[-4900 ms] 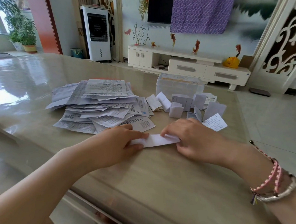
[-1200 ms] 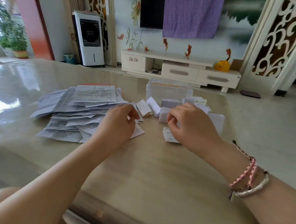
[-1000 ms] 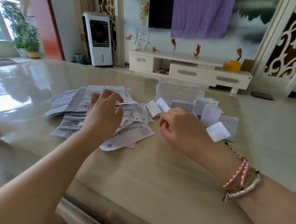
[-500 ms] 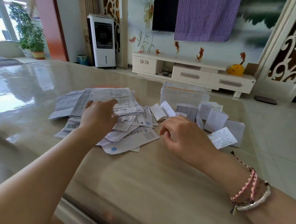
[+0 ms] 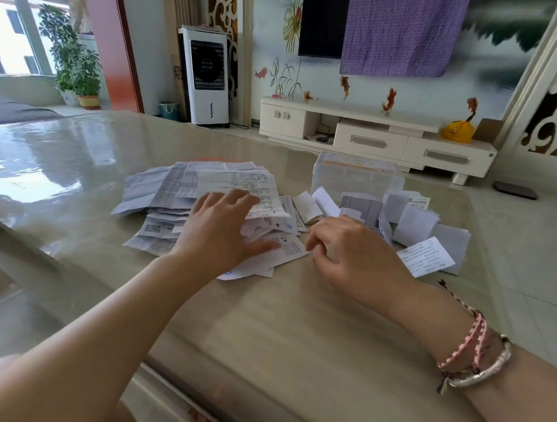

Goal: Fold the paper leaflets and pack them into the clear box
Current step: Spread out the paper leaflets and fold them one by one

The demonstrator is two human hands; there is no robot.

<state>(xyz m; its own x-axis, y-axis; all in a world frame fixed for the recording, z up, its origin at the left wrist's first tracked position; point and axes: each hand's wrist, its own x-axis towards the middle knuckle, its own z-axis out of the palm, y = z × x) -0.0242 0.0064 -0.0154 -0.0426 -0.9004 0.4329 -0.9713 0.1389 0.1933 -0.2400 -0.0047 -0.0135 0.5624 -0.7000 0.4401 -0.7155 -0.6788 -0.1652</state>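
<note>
Unfolded leaflet pile [image 5: 185, 197] lay left on worktop [image 5: 277, 325]; left hand [image 5: 220, 234] spread flat over it, hiding its middle. Right hand [image 5: 348, 255] loosely curled, holding nothing visible. Folded leaflets [image 5: 415, 225] partly screened the clear box [image 5: 353, 177]; contents unclear.

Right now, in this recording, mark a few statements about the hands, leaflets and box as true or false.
1. The left hand rests with spread fingers on the pile of unfolded leaflets. True.
2. The right hand holds a folded leaflet above the box. False: its fingers are loosely curled over the table, holding nothing that shows.
3. The clear box stands beyond the folded leaflets. True.
4. The folded leaflets are stacked to the left of the unfolded pile. False: they lie scattered to its right, in front of the box.
</note>
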